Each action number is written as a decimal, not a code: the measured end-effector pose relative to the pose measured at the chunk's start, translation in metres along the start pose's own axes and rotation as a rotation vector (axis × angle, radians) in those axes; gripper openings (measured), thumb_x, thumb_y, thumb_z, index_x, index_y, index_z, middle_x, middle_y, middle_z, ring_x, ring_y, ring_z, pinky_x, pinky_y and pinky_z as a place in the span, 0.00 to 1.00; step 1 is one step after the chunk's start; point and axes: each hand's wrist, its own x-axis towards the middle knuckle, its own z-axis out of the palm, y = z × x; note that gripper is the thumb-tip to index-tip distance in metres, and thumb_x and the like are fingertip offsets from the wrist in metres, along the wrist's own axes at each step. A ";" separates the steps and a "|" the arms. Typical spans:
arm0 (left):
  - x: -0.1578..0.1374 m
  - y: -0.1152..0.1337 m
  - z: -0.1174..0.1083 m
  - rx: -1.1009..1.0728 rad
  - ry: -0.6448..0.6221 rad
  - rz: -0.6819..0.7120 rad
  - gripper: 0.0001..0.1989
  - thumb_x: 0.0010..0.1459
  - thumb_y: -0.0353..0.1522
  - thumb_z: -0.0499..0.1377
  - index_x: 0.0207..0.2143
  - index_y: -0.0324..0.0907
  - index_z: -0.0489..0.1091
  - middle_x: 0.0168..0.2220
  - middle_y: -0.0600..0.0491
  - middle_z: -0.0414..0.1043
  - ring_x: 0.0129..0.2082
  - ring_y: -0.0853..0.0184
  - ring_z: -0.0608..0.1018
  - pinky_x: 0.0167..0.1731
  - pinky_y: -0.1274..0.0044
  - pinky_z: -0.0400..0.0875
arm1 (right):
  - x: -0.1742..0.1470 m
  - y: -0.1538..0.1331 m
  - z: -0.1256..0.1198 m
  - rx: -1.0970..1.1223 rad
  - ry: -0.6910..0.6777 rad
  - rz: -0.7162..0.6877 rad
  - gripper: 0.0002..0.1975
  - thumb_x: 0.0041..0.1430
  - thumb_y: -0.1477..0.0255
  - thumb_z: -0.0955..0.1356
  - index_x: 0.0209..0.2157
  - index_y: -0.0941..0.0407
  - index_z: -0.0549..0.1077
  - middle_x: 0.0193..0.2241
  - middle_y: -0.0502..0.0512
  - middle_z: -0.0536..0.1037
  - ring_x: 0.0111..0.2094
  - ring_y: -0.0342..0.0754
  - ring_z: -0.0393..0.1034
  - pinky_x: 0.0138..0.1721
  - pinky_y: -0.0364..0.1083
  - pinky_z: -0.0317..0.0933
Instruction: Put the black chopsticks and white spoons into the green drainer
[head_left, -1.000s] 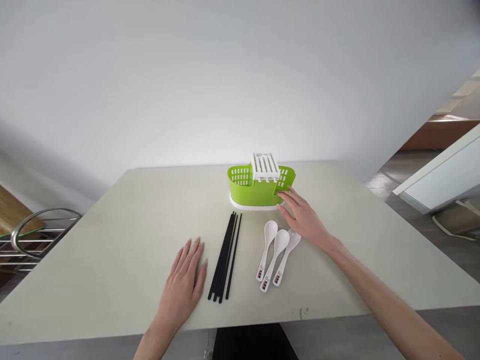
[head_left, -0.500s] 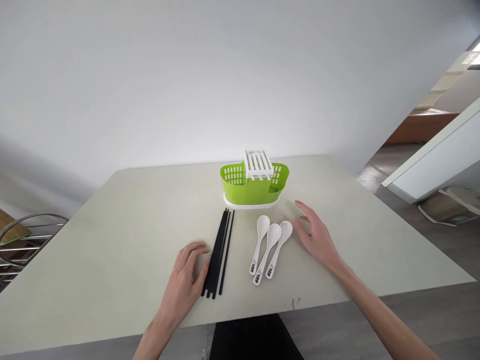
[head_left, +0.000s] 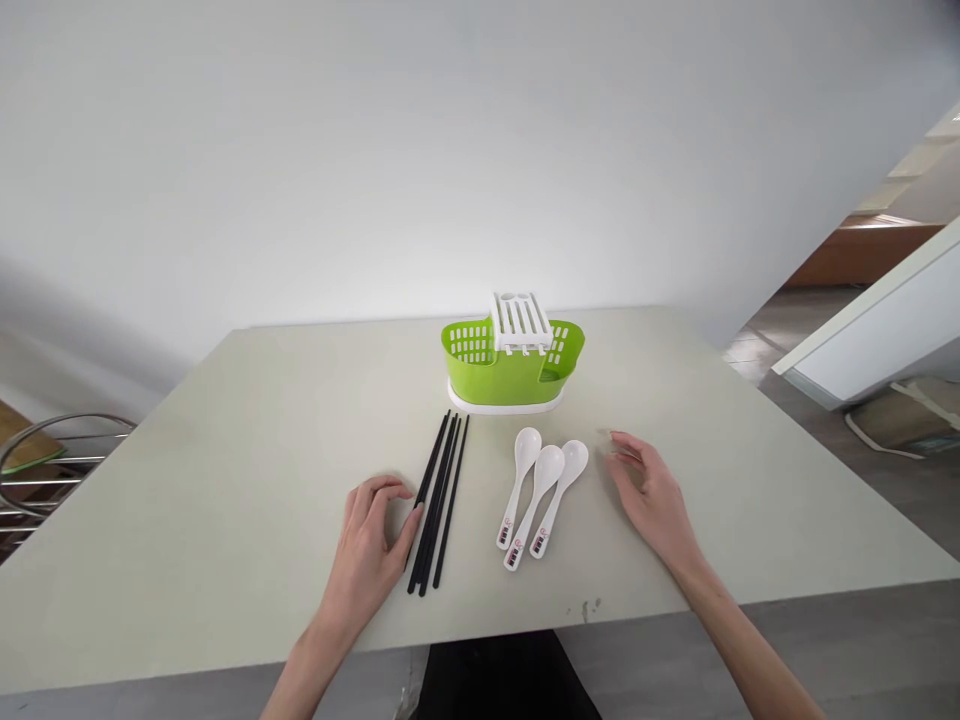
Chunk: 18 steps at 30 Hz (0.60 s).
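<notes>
Several black chopsticks [head_left: 441,520] lie lengthwise on the table, loosely grouped. My left hand [head_left: 367,540] rests at their left side, its fingers curved and apart, and the thumb tip touches the leftmost of them. Part of that chopstick is hidden by the thumb. To the right, three white spoons [head_left: 550,465] lie fanned out, bowls away from me, with printed marks on their handles. Beyond them stands a green basket [head_left: 487,383] with a white base and a white slotted rack [head_left: 523,322] across its top. My right hand [head_left: 652,500] is right of the spoons, fingers loosely bent and apart, holding nothing.
A pale table [head_left: 262,450] carries everything and meets a white wall [head_left: 337,160] at the back. A metal rack [head_left: 67,480] stands off its left side. Off to the right are a white panel [head_left: 885,310] and a bag-like item [head_left: 900,415] on the floor.
The leftmost chopsticks have spread apart from the rest under my left thumb. My right hand has drawn back slightly, rightward and away from the spoons. The view has shifted a little.
</notes>
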 end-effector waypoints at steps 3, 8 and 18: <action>0.001 -0.009 -0.006 0.085 0.010 -0.035 0.15 0.70 0.45 0.54 0.45 0.45 0.72 0.53 0.45 0.72 0.54 0.53 0.73 0.50 0.62 0.73 | 0.001 0.002 0.000 0.005 0.011 -0.004 0.24 0.68 0.51 0.65 0.57 0.50 0.71 0.60 0.61 0.75 0.55 0.58 0.74 0.50 0.56 0.69; 0.006 -0.018 -0.028 0.376 -0.050 -0.018 0.16 0.70 0.41 0.51 0.42 0.42 0.75 0.49 0.43 0.76 0.49 0.49 0.76 0.46 0.59 0.72 | 0.002 0.004 0.001 0.010 0.020 -0.016 0.23 0.67 0.52 0.66 0.55 0.52 0.71 0.57 0.62 0.77 0.55 0.58 0.73 0.54 0.58 0.67; 0.010 -0.032 -0.052 0.571 -0.097 0.056 0.17 0.65 0.33 0.48 0.32 0.44 0.76 0.37 0.41 0.80 0.42 0.47 0.80 0.46 0.58 0.71 | 0.000 0.002 0.001 -0.014 0.012 -0.044 0.21 0.67 0.55 0.65 0.54 0.53 0.72 0.56 0.62 0.78 0.55 0.57 0.73 0.55 0.58 0.67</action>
